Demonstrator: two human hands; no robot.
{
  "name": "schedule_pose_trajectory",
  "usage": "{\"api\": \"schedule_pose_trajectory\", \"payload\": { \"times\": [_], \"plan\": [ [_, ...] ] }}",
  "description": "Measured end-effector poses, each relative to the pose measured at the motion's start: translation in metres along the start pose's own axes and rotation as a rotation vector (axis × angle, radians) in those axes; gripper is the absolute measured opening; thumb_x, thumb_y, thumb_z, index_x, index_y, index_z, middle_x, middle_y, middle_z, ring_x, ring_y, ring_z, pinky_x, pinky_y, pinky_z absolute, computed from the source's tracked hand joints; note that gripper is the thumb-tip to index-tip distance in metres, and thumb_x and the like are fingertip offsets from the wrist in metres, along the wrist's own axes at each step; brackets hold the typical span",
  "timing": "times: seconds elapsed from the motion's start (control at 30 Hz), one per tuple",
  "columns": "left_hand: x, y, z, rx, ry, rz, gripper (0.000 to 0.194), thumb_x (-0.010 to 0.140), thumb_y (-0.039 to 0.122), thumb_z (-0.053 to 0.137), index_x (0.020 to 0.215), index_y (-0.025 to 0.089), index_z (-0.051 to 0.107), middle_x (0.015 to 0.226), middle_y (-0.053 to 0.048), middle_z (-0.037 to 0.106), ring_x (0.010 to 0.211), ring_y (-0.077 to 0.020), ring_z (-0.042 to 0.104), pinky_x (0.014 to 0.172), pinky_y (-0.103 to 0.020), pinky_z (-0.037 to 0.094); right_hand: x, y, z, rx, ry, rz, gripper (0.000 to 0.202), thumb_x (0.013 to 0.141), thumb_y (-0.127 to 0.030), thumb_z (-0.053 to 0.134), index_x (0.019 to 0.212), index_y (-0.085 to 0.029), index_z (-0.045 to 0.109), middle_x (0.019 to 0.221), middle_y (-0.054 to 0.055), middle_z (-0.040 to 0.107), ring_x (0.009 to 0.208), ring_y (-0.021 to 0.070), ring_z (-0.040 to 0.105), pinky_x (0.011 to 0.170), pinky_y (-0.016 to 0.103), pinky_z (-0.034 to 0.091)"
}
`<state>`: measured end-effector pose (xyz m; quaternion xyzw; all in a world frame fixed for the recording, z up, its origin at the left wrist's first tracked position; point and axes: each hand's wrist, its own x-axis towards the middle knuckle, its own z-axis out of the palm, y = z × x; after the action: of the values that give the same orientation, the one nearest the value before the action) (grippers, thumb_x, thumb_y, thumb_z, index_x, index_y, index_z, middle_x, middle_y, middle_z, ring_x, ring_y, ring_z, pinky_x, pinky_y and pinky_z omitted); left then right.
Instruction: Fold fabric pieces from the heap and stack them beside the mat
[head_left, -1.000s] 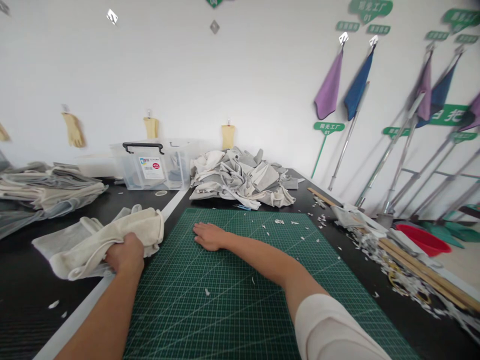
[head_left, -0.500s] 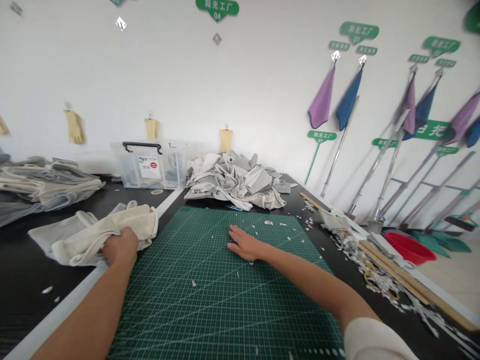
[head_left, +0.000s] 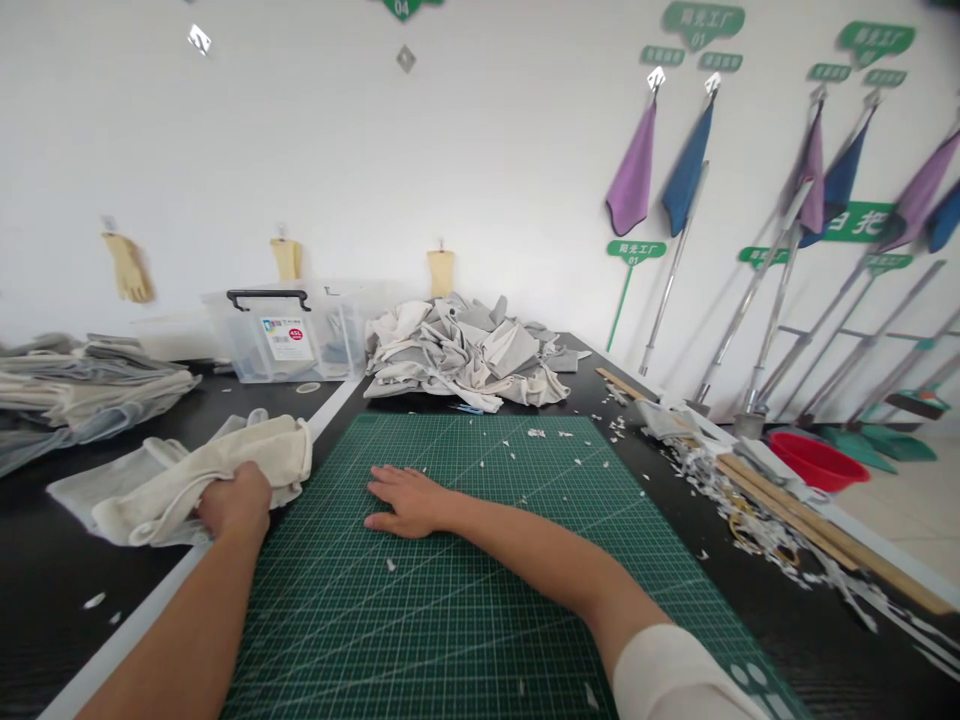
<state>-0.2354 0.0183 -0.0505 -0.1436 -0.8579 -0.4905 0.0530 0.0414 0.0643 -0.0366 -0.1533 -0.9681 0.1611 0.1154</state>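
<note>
My left hand (head_left: 237, 500) is closed on a folded bundle of cream fabric (head_left: 217, 470), which lies at the left side of the green cutting mat (head_left: 435, 640). Sheer whitish mesh (head_left: 90, 485) sticks out of the bundle on its left. My fingertips on that side are hidden in the folds. Flat over the mat, with fingers stretched toward the left, is my right hand (head_left: 409, 502); nothing is in it. Small white scraps (head_left: 536, 433) are scattered on the mat, mostly toward its far right.
Beyond the mat rises a heap of grey and cream cloth (head_left: 472, 350), with blue-handled snips (head_left: 469, 408) before it. A clear plastic box (head_left: 277, 340) stands left of the heap, near stacked fabric (head_left: 97, 380). Wooden strips (head_left: 825, 525) and shreds line the right edge.
My right hand has slid left across the mat, nearer the bundle. The left hand keeps its grip on the fabric. The view has shifted slightly.
</note>
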Motion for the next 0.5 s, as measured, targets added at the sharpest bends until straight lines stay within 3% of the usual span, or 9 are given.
{"api": "schedule_pose_trajectory", "payload": {
  "times": [0.13, 0.27, 0.4, 0.5],
  "plan": [
    [0.0, 0.0, 0.0, 0.001, -0.004, -0.014, 0.057, 0.069, 0.03, 0.05, 0.109, -0.011, 0.054, 0.112, -0.031, 0.054, 0.107, -0.0415, 0.049, 0.086, -0.048, 0.04, 0.019, -0.006, 0.013, -0.01, -0.021, 0.018, 0.069, 0.081, -0.06, 0.037, 0.135, -0.017, 0.032, 0.144, 0.011, 0.024, 0.132, 0.0282, 0.019, 0.104, 0.052, 0.017],
    [-0.004, 0.001, -0.002, -0.052, 0.034, 0.025, 0.06, 0.068, 0.03, 0.051, 0.116, -0.007, 0.051, 0.117, -0.027, 0.053, 0.111, -0.0378, 0.048, 0.091, -0.045, 0.04, 0.023, 0.008, 0.012, -0.013, -0.053, 0.027, 0.063, 0.082, -0.059, 0.037, 0.133, -0.023, 0.034, 0.143, 0.008, 0.026, 0.132, 0.027, 0.021, 0.104, 0.054, 0.017],
    [-0.006, 0.001, -0.005, -0.077, 0.038, -0.004, 0.065, 0.068, 0.031, 0.051, 0.122, -0.003, 0.046, 0.123, -0.024, 0.049, 0.114, -0.0364, 0.046, 0.089, -0.045, 0.042, -0.006, 0.041, -0.007, -0.047, 0.015, 0.187, 0.055, 0.086, -0.054, 0.03, 0.133, -0.025, 0.035, 0.143, 0.006, 0.028, 0.131, 0.0239, 0.023, 0.105, 0.05, 0.017],
    [0.001, -0.005, -0.005, -0.064, -0.036, 0.014, 0.071, 0.064, 0.033, 0.05, 0.124, -0.005, 0.042, 0.126, -0.028, 0.045, 0.116, -0.0421, 0.041, 0.089, -0.054, 0.037, -0.043, 0.074, -0.026, -0.087, 0.062, 0.372, 0.054, 0.087, -0.052, 0.03, 0.134, -0.025, 0.034, 0.143, 0.003, 0.029, 0.131, 0.0211, 0.022, 0.106, 0.045, 0.017]
  ]
}}
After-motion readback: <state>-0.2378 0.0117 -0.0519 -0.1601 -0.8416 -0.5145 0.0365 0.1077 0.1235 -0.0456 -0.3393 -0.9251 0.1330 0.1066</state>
